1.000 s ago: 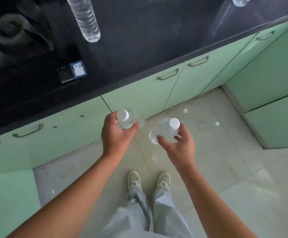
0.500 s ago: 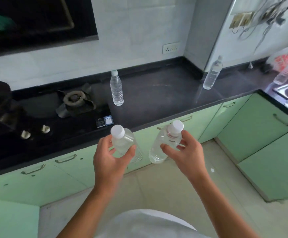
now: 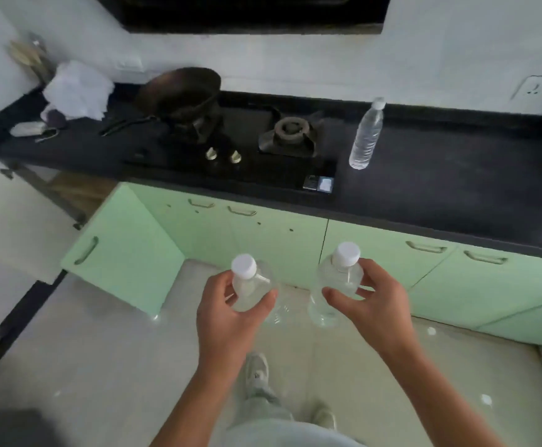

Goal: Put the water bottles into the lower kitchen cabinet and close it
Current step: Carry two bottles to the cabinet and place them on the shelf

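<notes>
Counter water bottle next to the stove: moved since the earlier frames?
No. The water bottle stands just right of the bare burner, same as before; only the head camera swung.

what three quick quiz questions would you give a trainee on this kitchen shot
1. True or false: the left hand grips the left bottle and the right hand grips the right bottle.
2. Where does the third bottle stand? A) on the floor B) on the counter, right of the stove C) inside a cabinet
3. Fill in: the open cabinet door is on the person's ___ side.
Key: 1 true; 2 B; 3 left.
</notes>
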Action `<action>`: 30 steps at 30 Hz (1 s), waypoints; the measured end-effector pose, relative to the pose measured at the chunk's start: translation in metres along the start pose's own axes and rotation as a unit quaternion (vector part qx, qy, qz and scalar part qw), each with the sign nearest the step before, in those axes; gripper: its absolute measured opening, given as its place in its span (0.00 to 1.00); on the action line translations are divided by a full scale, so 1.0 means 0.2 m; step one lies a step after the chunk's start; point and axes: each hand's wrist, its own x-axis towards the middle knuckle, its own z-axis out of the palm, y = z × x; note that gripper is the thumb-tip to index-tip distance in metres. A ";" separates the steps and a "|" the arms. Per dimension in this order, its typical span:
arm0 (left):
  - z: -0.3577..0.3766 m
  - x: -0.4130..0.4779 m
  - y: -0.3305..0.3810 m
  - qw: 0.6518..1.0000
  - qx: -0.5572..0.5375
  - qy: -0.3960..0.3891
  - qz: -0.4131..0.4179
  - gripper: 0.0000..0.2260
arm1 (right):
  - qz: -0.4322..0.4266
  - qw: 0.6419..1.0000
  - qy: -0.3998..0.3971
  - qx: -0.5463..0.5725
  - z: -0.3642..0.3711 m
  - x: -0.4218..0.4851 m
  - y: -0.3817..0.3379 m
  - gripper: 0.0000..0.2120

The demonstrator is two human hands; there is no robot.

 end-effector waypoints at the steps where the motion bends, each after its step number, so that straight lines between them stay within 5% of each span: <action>1: -0.08 -0.04 -0.04 0.999 0.010 0.027 -0.017 0.24 | -0.007 1.000 -0.023 -0.005 0.07 0.00 -0.01 0.20; 14: -1.14 -0.41 -0.39 0.931 -0.026 0.337 -0.138 0.25 | -0.141 0.936 -0.322 -0.023 1.10 -0.38 -0.47 0.21; 30: -2.21 -0.16 -0.85 0.918 0.024 0.340 -0.201 0.28 | -0.108 0.926 -0.360 -0.030 2.19 -0.69 -0.78 0.19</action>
